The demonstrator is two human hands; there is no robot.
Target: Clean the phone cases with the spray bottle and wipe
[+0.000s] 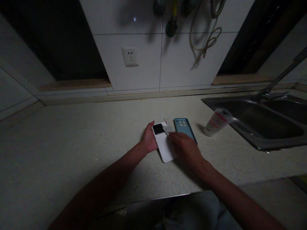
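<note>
A white smartphone [165,148] lies back up near the middle of the counter, its black camera block [158,128] at the top. My left hand [150,138] is closed around the phone's left edge. From the right, my right hand [185,148] reaches over the phone, fingers pinched on a small whitish tool [166,130]. That tool's tip is beside the camera block; dim light hides its exact kind. Just right of the phone, partly behind my right hand, lies a blue phone case [185,126] with camera cutouts.
A tilted-looking clear plastic cup [217,123] with red print stands right of the case. Beyond it is a steel double sink [259,145] with a faucet [271,84]. The tiled wall behind carries a power socket [130,57] and a hanging cable [206,48].
</note>
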